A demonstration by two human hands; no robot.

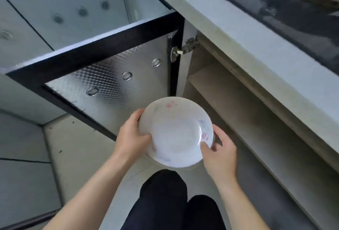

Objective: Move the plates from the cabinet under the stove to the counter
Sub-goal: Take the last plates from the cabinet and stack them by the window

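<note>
A white plate [176, 132] with faint pink and blue flower marks hangs in front of the open cabinet [238, 112]; more plates may be stacked under it, I cannot tell. My left hand [131, 134] grips its left rim, thumb on top. My right hand [219, 152] grips the right rim, thumb inside the plate. The grey counter [229, 33] runs above the cabinet, with the black glass stove [293, 18] set in it at the upper right.
The cabinet door [113, 75], dark-framed with a patterned metal panel and round vents, stands swung open to the left of the plate. Its hinge [185, 48] is at the top. A bare shelf [211, 82] shows inside. My dark-trousered legs [176, 202] are below.
</note>
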